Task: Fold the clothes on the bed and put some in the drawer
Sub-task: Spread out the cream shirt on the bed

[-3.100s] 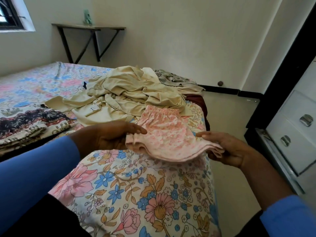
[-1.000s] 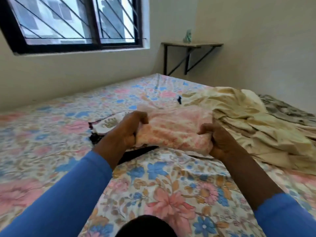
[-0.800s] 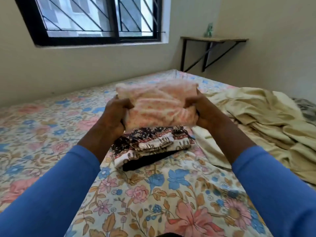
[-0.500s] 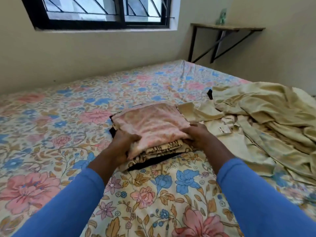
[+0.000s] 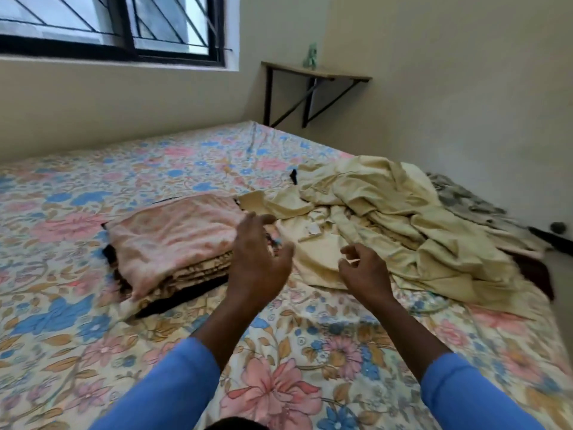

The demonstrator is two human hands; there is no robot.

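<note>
Resting on the bed: a folded pink floral garment (image 5: 176, 237) tops a small pile on the flowered bedsheet (image 5: 93, 336), left of centre.
Pile beneath: a brown-and-cream patterned cloth (image 5: 198, 273) lies folded directly under the pink piece, and a black garment (image 5: 183, 296) sits at the bottom, its edge showing along the near side.
Left hand (image 5: 257, 262): raised at the pile's right edge, palm turned away, fingers spread and relaxed, holding nothing. It seems to be just clear of the cloth, though blur makes contact hard to judge.
Right hand (image 5: 362, 271): held over the near edge of the cream garment (image 5: 387, 228), fingers loosely curled with the thumb near the forefinger, nothing held in it.
Cream garment: unfolded and rumpled, spread across the right half of the bed just beside the pile, with a small white label (image 5: 313, 228) showing near its left part.
Other clothes: a grey patterned cloth (image 5: 459, 197) lies crumpled behind the cream garment at the bed's far right edge, and a dark maroon cloth (image 5: 533, 271) shows from under it at the right side.
Sleeves: both forearms come in from the bottom of the view in blue sleeves (image 5: 173, 389).
Room: a barred window (image 5: 124, 26) sits in the wall at upper left, and a wall shelf (image 5: 316, 72) in the corner carries a small green object (image 5: 311, 55).
</note>
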